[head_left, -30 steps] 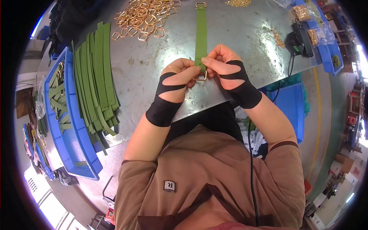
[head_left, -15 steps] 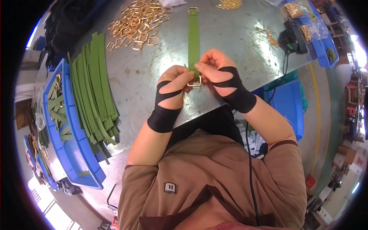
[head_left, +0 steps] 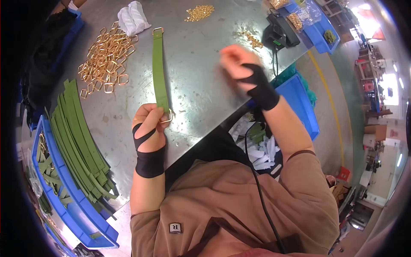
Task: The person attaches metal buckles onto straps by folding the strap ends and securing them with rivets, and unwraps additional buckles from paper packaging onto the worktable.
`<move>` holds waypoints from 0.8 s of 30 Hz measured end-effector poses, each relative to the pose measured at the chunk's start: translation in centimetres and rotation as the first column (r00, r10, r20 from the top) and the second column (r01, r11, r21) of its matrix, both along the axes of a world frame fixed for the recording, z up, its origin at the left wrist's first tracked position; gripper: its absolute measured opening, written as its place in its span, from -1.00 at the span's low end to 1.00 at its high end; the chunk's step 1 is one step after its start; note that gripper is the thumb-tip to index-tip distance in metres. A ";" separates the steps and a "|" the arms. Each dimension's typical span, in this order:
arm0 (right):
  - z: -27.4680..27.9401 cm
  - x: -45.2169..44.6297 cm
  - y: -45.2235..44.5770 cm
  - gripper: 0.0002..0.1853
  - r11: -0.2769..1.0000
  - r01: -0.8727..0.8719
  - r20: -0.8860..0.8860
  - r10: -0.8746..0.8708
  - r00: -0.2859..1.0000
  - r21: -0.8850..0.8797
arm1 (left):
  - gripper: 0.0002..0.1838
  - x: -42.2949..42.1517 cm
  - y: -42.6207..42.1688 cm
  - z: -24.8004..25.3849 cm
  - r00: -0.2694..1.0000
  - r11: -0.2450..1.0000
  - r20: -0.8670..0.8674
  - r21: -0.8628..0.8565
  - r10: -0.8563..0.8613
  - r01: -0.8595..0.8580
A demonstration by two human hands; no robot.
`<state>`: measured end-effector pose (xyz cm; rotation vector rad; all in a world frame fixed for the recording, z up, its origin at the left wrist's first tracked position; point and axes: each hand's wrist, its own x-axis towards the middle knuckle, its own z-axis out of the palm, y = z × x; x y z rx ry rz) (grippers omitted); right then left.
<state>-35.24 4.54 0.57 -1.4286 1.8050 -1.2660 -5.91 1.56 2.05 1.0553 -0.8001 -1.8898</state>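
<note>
My left hand (head_left: pixel 149 124) pinches the near end of a green strap (head_left: pixel 159 68), just above the gold rectangular ring (head_left: pixel 169 116) looped there. The strap lies lengthwise over the metal table, and a second gold ring (head_left: pixel 158 29) sits at its far end. Apart from the strap, my right hand (head_left: pixel 240 64) is over the table's right side, nearest a small scatter of gold rivet-like pieces (head_left: pixel 252 40). Motion blurs its fingers, so whether they hold anything cannot be made out. Both wrists wear black supports.
A heap of gold rings (head_left: pixel 107 60) lies left of the strap. Stacked green straps (head_left: pixel 79 141) rest by a blue bin (head_left: pixel 77 214). Small gold pieces (head_left: pixel 199 13) form a pile at the back. A black device (head_left: pixel 280 32) with a cable stands right; another blue bin (head_left: pixel 299 107) is below.
My right hand has let go of the strap and moved right, toward the small gold pieces. My left hand keeps its pinch near the ring. The whole view has turned and shifted.
</note>
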 end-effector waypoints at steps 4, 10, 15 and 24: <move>-2.4 -8.6 0.6 -0.78 0.939 0.343 -0.350 -0.330 0.877 -0.027 | -0.98 -0.1 0.1 -0.1 1.000 1.000 -0.015 0.009 0.012 -0.012; -4.1 -9.6 -0.4 -0.82 0.923 0.377 -0.480 -0.366 0.797 -0.079 | -0.97 -0.4 0.5 0.3 0.998 0.999 0.059 -0.010 0.035 -0.034; -4.2 -9.2 -0.6 -0.87 0.941 0.306 -0.609 -0.330 0.722 -0.146 | -0.94 -0.3 1.0 0.0 0.998 0.999 0.053 0.019 0.028 -0.030; -3.3 -9.2 -0.3 -0.80 0.921 0.388 -0.538 -0.335 0.773 -0.016 | -0.92 -0.2 0.6 -0.4 0.999 1.000 0.043 0.012 -0.016 0.016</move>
